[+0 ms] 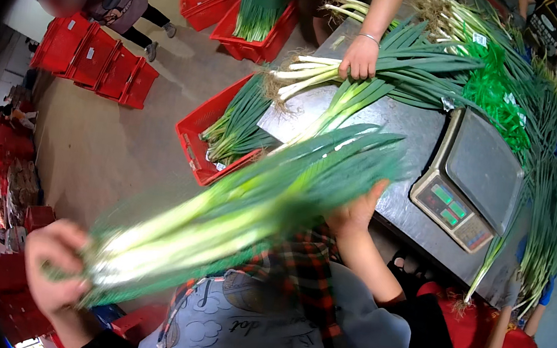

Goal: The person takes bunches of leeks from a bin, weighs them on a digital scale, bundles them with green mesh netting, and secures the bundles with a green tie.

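Note:
Across my front I hold a bundle of scallions [181, 231] in a green mesh net, smeared by motion and slanting from lower left to upper right. My left hand [57, 268] is closed on the net's end by the white stalk ends. Under the leafy end is my right hand [357, 211], its fingers partly hidden behind the bundle. Beyond it, another person's hand [360, 57] presses on loose scallions [311, 74] with roots, lying on a metal table [402, 130]. A digital scale [480, 171] stands to the right of my right hand, with nothing on its plate.
Green mesh nets [497, 89] lie behind the scale. Scallions heap along the table's far right side. A red crate [190, 125] with scallions stands left of the table, another crate [259, 50] farther back. Stacked red crates [94, 61] and a person [118, 5] are far left.

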The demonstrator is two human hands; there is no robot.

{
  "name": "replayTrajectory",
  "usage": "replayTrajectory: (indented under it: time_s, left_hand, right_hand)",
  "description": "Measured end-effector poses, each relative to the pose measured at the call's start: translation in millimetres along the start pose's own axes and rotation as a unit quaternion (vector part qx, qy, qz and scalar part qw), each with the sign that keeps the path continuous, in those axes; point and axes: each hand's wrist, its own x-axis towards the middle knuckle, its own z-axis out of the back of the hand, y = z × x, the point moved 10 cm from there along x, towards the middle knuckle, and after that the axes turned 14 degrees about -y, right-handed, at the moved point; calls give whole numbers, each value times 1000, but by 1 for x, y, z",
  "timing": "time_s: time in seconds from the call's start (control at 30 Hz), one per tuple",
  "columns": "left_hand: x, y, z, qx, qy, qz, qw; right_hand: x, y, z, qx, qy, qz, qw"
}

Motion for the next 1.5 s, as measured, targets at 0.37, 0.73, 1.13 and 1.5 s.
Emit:
replayTrajectory:
  time_s: [0.37, 0.73, 1.13, 1.5]
  left_hand:
    - [-101, 88, 127, -12, -170, -93, 981]
    - [-63, 216, 20, -210, -125, 71, 967]
    - [-8, 146, 79, -221, -414, -113, 876]
    - [143, 144, 96, 13, -352, -114, 929]
  right_hand:
    - [17, 5, -304, 90, 432, -134, 887]
    - [24, -237, -358, -394, 322, -109, 854]
    - [-52, -347, -294, -526, 530, 113, 655]
    - [101, -182, -261, -696, 403, 129, 580]
